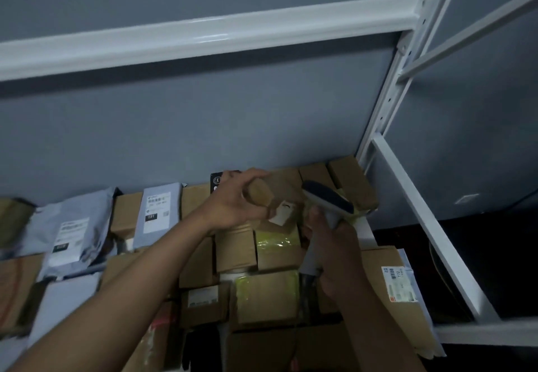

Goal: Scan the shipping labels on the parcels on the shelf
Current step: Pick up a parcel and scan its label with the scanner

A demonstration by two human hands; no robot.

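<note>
Forearms: two bare arms reach in from the bottom edge toward a packed shelf of parcels.
Right hand [334, 251]: fingers wrapped round the grip of a white and dark handheld scanner [327, 201], its head raised over the back row, near the lifted box.
Left hand [235, 198]: fingers and thumb curled over the end of a small brown cardboard box [272, 194], held tilted above the other parcels.
Label: a white tag [281, 213] shows just under the held box; its print is too blurred to read.
Shelf: a white metal frame [378, 127] against a grey wall, crowded with brown cartons.
Left side: grey mailer bags [72, 235] carrying printed labels.
Right side: a carton with a barcode label [398, 284] lies near the frame's edge.
Centre: yellow-taped boxes [276, 243] sit below the hands.
</note>
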